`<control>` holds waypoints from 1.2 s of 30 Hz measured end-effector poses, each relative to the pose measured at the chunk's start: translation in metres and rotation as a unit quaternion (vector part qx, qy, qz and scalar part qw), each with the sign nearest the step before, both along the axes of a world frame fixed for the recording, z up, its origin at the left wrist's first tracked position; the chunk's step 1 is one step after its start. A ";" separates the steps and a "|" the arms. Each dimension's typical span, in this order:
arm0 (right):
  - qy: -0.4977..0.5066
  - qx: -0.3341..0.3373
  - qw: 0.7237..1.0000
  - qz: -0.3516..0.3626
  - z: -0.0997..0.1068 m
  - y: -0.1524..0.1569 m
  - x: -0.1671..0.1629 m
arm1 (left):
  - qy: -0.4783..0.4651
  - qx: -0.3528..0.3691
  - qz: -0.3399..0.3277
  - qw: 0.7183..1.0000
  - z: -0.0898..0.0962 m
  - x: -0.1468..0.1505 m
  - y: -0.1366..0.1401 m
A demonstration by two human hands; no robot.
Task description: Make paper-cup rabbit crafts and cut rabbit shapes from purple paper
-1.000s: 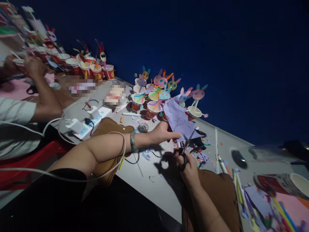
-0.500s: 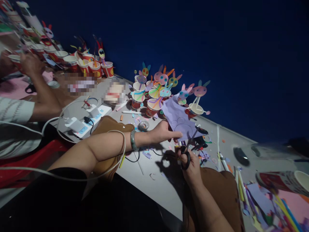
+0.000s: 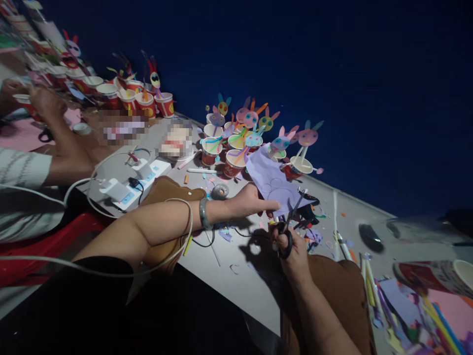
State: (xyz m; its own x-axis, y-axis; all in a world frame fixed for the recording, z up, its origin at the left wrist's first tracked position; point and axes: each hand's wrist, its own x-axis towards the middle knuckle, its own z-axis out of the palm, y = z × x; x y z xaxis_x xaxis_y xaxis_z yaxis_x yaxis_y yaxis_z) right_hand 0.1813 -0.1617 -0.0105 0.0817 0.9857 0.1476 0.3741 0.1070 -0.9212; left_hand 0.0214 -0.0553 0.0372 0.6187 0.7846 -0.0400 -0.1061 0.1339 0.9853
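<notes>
My left hand (image 3: pixel 251 201) pinches the lower edge of a sheet of purple paper (image 3: pixel 268 172), which has round outlines drawn on it. In my right hand (image 3: pixel 293 251) is a pair of black-handled scissors (image 3: pixel 294 209), fingers through the loops. The scissor blades point up and right, at the lower right part of the paper. Whether they are parted there is hard to make out. Beyond the paper stand paper cups (image 3: pixel 235 162) with coloured animal-head figures on sticks. Small paper scraps (image 3: pixel 314 236) lie around both hands.
A power strip (image 3: pixel 142 182) with plugs and a roll of tape (image 3: pixel 220 191) sit to the left. A white cable (image 3: pixel 92 267) crosses my left arm. Another person's hand (image 3: pixel 50 101) works at far left. At right are a computer mouse (image 3: pixel 370 237) and a lying paper cup (image 3: pixel 424 273).
The purple paper has shifted slightly to the left at its top, and its lower right corner now extends past the scissor blades. Both hands keep their grip and almost the same place.
</notes>
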 end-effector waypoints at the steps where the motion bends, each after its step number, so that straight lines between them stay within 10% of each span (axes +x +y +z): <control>1: 0.002 -0.002 1.000 0.000 0.000 0.000 0.000 | -0.001 -0.001 0.000 1.000 0.000 0.000 0.000; 36: 0.015 -0.018 1.000 -0.013 -0.003 0.001 0.002 | -0.050 0.047 0.015 0.998 -0.020 0.003 0.009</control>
State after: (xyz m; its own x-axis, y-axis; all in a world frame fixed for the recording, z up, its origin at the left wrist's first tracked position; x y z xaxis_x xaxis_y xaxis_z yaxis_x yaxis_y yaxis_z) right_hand 0.1832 -0.1609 -0.0138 0.1122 0.9876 0.1094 0.3479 0.0641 -0.9353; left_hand 0.0245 -0.0466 0.0173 0.5926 0.7998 0.0959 -0.2070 0.0361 0.9777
